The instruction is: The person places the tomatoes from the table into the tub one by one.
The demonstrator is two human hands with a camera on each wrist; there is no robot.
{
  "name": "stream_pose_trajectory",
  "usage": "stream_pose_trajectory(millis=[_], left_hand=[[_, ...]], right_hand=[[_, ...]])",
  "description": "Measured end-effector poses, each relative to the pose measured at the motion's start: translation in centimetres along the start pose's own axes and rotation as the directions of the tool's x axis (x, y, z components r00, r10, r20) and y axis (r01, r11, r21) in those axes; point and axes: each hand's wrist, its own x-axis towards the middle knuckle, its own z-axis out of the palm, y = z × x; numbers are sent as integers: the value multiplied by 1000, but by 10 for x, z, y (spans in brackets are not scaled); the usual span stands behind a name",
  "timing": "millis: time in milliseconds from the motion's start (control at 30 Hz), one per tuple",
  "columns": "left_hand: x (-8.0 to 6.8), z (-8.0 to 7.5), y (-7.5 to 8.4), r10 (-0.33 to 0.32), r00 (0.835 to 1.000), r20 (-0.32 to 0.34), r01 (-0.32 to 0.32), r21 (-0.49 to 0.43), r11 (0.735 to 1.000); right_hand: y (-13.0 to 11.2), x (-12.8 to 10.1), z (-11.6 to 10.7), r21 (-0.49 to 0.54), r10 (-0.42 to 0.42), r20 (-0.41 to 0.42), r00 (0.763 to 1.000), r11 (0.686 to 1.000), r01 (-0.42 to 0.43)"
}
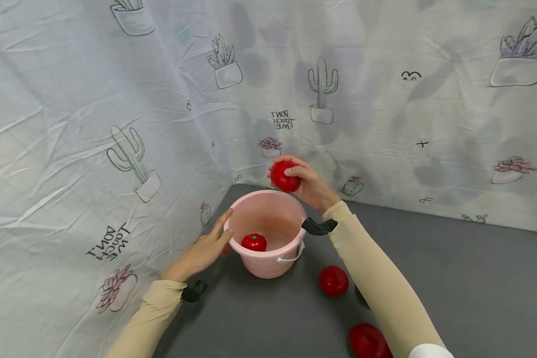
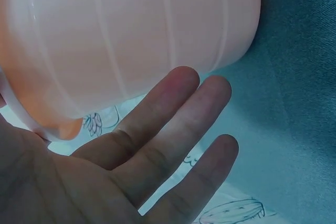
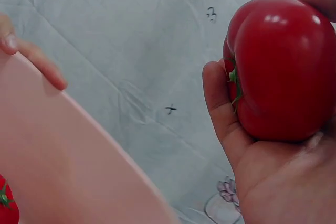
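Head view: the right hand [image 1: 311, 186] grips a red tomato [image 1: 285, 176] just above the far rim of the pink bucket [image 1: 268, 266], while the left hand [image 1: 203, 251], fingers straight, steadies its side. The step looks like dropping tomatoes in; one tomato inside [image 1: 253, 242] already lies there, so next calls for releasing over the opening.

bright, even light (wrist views softly blurred).

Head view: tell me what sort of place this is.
Probably a makeshift recording corner, not a lived-in kitchen: a wrinkled white cloth printed with cactus drawings hangs as both walls, a plain grey tabletop lies below, and the only props are a pink plastic bucket and glossy red tomatoes.
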Motion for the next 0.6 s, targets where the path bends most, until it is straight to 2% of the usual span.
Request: stream_pose_trajectory(millis=[300, 467, 600], left_hand=[[2, 1, -1, -3, 1000, -8, 4, 31, 1000], [2, 1, 0, 4, 1000, -10, -4, 31, 999], [1, 1, 0, -6, 1000, -13, 7, 26, 1000]], right_hand=[[18, 15, 5, 3, 41, 60, 997, 999, -42], [28, 20, 5, -60, 72, 78, 994, 996, -68], [38, 21, 6, -122, 135, 106, 985, 985, -122]])
